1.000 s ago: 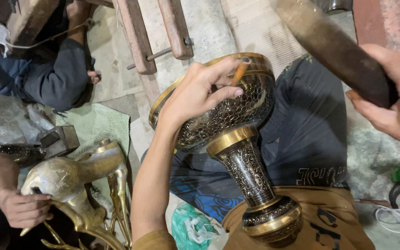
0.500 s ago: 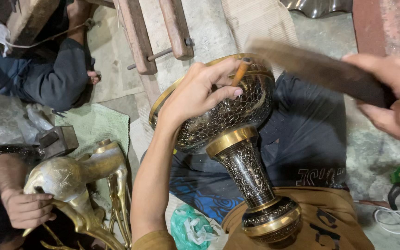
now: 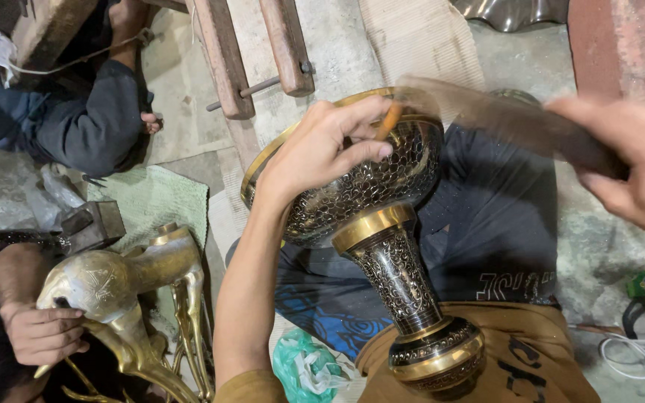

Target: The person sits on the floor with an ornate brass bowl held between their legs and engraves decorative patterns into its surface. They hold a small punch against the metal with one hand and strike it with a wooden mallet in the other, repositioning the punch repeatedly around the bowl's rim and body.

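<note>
Your left hand point(image 3: 319, 153) rested over the rim of a large brass goblet-shaped vase point(image 3: 382, 246), fingers curled and closed on a small orange-tipped chisel point(image 3: 390, 119) whose point met the vase's rim. The vase was dark and finely patterned with gold bands; it lay tilted across your lap, bowl away from you and round foot close to your body. Your right hand point(image 3: 628, 168), to the right of the vase's bowl, was clamped around the handle of a wooden mallet point(image 3: 487, 112), which was blurred and hung just above the rim near the chisel.

Left of the vase, another person's hand point(image 3: 42, 336) gripped a brass animal figure point(image 3: 125, 287), with a dark metal block point(image 3: 91, 224) just beyond it on a green cloth point(image 3: 158, 198). Further left and above the vase, a second person in a dark blue sleeve point(image 3: 87, 123) sat on the floor. Beyond the vase's bowl lay two wooden bars point(image 3: 251, 52) joined by a metal rod. Below the vase, beside your left forearm, sat a crumpled green plastic bag point(image 3: 304, 366).
</note>
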`<state>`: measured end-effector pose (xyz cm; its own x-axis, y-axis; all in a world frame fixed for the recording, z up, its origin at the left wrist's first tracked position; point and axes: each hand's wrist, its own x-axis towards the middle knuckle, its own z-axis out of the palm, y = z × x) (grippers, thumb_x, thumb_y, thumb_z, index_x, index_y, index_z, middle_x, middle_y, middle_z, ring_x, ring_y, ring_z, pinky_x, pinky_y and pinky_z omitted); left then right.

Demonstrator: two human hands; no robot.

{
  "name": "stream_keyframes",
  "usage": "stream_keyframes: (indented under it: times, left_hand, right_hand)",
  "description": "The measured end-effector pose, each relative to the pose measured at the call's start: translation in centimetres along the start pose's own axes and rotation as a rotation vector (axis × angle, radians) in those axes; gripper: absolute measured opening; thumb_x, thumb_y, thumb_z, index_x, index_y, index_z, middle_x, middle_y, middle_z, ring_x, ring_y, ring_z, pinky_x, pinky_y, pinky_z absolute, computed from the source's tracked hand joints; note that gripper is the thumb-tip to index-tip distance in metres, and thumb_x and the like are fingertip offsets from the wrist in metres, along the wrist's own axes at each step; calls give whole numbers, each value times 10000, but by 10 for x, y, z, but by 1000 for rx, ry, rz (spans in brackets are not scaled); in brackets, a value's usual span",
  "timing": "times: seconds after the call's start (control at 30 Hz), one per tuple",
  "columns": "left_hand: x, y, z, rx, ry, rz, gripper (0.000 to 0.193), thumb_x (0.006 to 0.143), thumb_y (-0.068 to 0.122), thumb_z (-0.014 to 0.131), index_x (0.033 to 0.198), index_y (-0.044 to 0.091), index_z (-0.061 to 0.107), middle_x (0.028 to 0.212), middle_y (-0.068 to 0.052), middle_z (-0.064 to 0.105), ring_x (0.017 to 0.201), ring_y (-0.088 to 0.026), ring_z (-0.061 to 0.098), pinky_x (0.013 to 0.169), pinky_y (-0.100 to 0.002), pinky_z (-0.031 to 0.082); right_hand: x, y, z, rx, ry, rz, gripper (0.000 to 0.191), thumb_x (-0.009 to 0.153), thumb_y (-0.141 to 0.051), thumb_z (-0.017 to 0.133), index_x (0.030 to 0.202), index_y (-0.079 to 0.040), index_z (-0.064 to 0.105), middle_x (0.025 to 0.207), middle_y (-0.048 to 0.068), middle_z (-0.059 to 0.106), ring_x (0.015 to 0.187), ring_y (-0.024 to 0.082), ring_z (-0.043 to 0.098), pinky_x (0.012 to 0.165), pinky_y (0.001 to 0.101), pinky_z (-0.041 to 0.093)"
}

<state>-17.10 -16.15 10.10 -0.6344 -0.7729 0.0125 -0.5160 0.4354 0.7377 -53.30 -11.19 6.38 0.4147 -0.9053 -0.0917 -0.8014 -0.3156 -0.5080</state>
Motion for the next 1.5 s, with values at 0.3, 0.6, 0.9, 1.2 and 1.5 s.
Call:
stream_keyframes:
  times: [0.3, 0.6, 0.9, 1.2, 1.5]
  left_hand:
    - [-24, 7, 13, -78, 335, -117, 357, 948, 118, 809, 1211, 33, 584, 800, -60, 748, 689, -83, 691, 608, -251, 507]
    - [-27, 6, 16, -15, 332, -147, 402, 904, 111, 826, 1242, 34, 621, 674, -99, 701, 561, -139, 632, 573, -278, 468]
    - [-26, 6, 11, 7, 282, -130, 371, 941, 144, 820, 1249, 58, 632, 833, -144, 778, 567, -184, 603, 589, -290, 469]
    - [-25, 7, 18, -48, 367, -123, 365, 949, 114, 823, 1231, 43, 601, 828, -109, 772, 681, -102, 724, 613, -256, 510]
    - [-23, 7, 16, -44, 350, -162, 354, 923, 113, 809, 1201, 31, 606, 808, -120, 776, 543, -92, 620, 517, -264, 440]
  right_hand:
    - [8, -9, 17, -265, -156, 15, 713, 807, -93, 791, 1477, -188, 564, 947, 52, 704, 656, 172, 692, 605, 314, 575]
    - [30, 2, -5, 601, 165, -193, 682, 787, 107, 593, 1435, -61, 462, 1145, 156, 591, 945, 176, 668, 860, 329, 567]
    - [40, -8, -9, 699, 247, -107, 624, 888, 17, 601, 1486, -80, 456, 1081, 111, 635, 996, 220, 653, 909, 375, 542]
    - [36, -10, -3, -235, -212, 33, 676, 886, -23, 721, 1513, -212, 554, 920, 77, 673, 660, 227, 665, 587, 356, 601]
    - [44, -12, -28, -53, 70, -174, 721, 772, 93, 735, 1451, -80, 565, 984, 183, 652, 837, 310, 671, 756, 422, 546]
